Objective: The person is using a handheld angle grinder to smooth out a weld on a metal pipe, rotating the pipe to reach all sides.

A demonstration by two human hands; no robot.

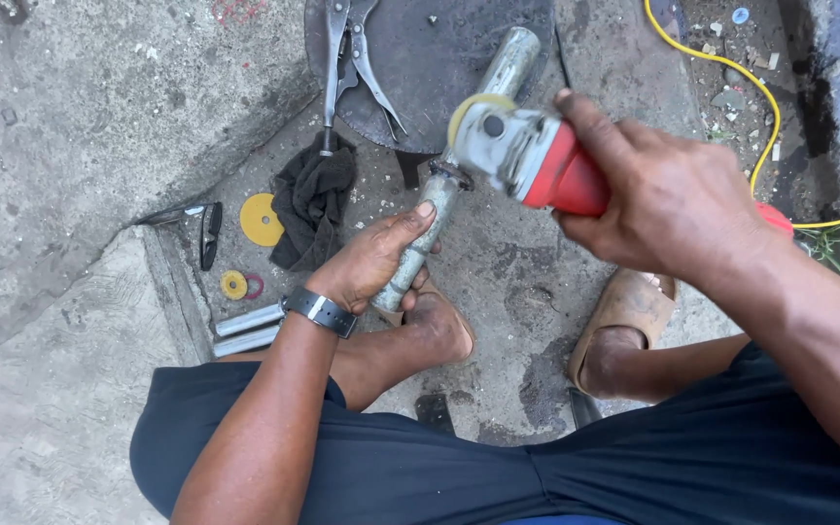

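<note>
My left hand (pixel 373 261) grips a grey metal pipe (pixel 509 66) that slants up from my foot onto a dark round metal plate (pixel 420 58). My right hand (pixel 668 199) holds a red and grey angle grinder (pixel 527 156) with a yellowish disc, its head over the pipe near a dark collar at mid-length. A yellow cable (pixel 731 73) runs away from the grinder to the right. A dark watch is on my left wrist.
Locking pliers (pixel 352 53) lie on the round plate. A black rag (pixel 313 199), a yellow disc (pixel 262 220), smaller discs (pixel 237 285), dark safety glasses (pixel 208 233) and two short pipe pieces (pixel 248 329) lie on the concrete at left. My sandalled feet rest below.
</note>
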